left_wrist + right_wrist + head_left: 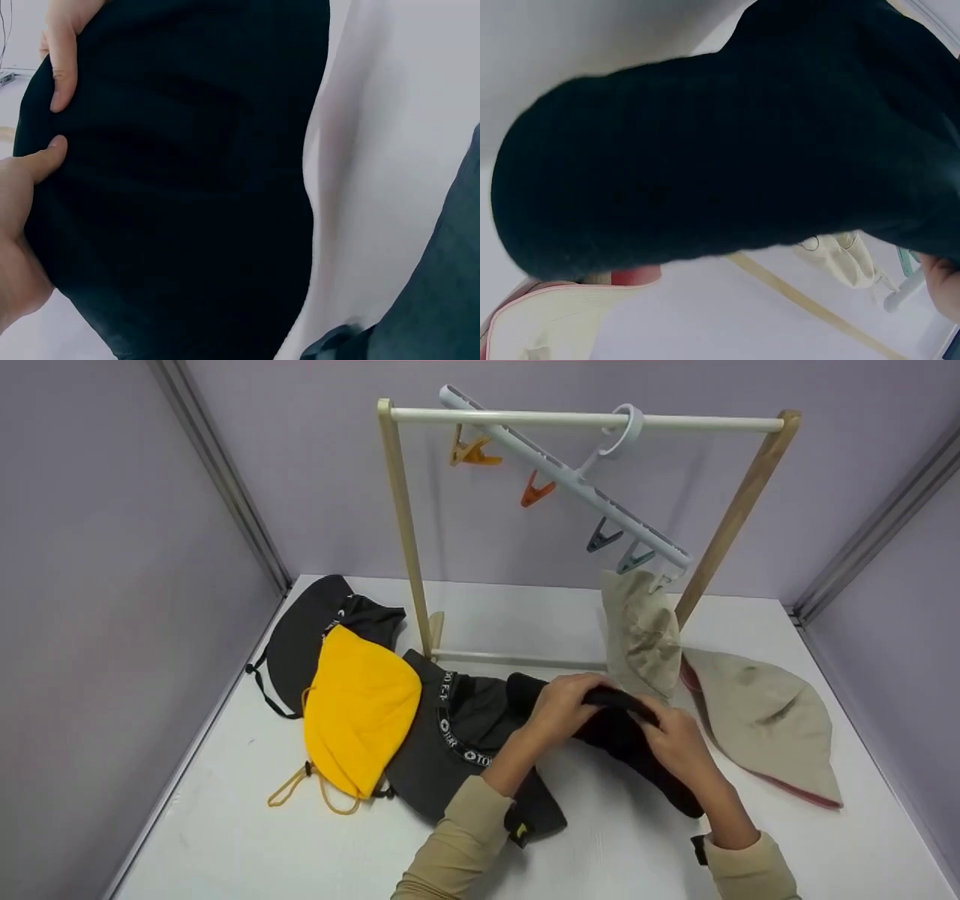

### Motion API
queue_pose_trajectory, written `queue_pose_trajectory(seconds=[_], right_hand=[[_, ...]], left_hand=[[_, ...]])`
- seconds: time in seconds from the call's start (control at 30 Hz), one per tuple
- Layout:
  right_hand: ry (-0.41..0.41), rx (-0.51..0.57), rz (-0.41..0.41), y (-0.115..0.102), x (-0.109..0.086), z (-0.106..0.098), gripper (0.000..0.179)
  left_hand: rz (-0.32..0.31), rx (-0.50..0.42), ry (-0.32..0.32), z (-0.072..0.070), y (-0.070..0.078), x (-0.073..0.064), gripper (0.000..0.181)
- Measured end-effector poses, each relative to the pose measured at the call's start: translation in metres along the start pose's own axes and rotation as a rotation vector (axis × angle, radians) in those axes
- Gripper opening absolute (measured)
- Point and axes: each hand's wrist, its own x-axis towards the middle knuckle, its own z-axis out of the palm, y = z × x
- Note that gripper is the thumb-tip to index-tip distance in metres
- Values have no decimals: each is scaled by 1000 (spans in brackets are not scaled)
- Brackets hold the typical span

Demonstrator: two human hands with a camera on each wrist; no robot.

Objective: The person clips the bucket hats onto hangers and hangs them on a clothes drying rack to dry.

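A black brimmed hat (630, 742) is held up over the table between both hands. My left hand (562, 706) grips its upper edge from the left, and my right hand (675, 739) grips the same edge from the right, close by. In the left wrist view the dark cloth (180, 187) fills most of the picture, with the two thumbs pressing on it near each other. Its wide brim (630, 172) stretches across the right wrist view. A dark grey cap (450, 750) with a lettered band lies just beneath my left forearm.
A wooden rack (525, 417) carries a tilted white hanger (570, 480) with coloured clips. A beige hat (637, 637) hangs at the hanger's lower right end. Another beige hat (772, 720) lies at right. Left are a yellow hat (364, 705) and a black cap (300, 645).
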Motion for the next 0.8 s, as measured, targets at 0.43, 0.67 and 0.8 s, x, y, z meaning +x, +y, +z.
queue_pose_trajectory(seconds=[0.43, 0.67, 0.8], right_hand=[[-41, 100, 85, 2, 3, 3, 23], [-104, 141, 112, 4, 7, 3, 22], [-222, 210, 158, 11, 11, -2, 32]], left_hand=[[-51, 24, -20, -20, -9, 6, 20], [-76, -28, -79, -25, -12, 7, 21], [-109, -21, -76, -29, -16, 6, 21]])
